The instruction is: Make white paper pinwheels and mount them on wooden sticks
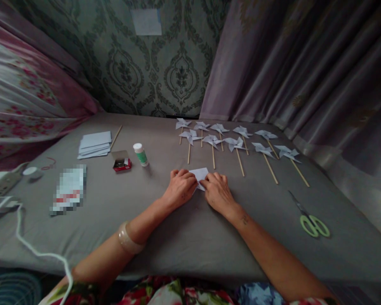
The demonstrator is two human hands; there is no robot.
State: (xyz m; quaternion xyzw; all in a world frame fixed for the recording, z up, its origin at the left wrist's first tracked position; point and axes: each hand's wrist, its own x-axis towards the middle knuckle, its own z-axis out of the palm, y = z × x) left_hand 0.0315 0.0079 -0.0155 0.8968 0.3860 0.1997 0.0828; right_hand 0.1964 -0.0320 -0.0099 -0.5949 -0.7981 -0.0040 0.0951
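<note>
Green-grey wallpaper with dark medallions covers the wall (180, 70) facing me, with mauve curtains (260, 55) on the right and a pink floral cloth (28, 97) on the left. Below spreads a desk (190, 241) under grey cloth. Ten white paper pinwheels (236, 144) on thin wooden sticks lie in two rows toward its far right. At the near left edge sits a white power strip (4, 185); beyond it are a pixelated packet (69, 188) and a stack of white paper (94, 144). Green-handled scissors (305, 215) lie open to the right. At the centre of the desk, my left hand (181, 186) and right hand (218, 190) pinch opposite sides of one small white sheet (200, 173), fingers curled close together. Left of my hands stand a white-capped green bottle (141, 155) and, just beside it, an open red box (122, 165) of tiny dark pieces, too small to identify.
</note>
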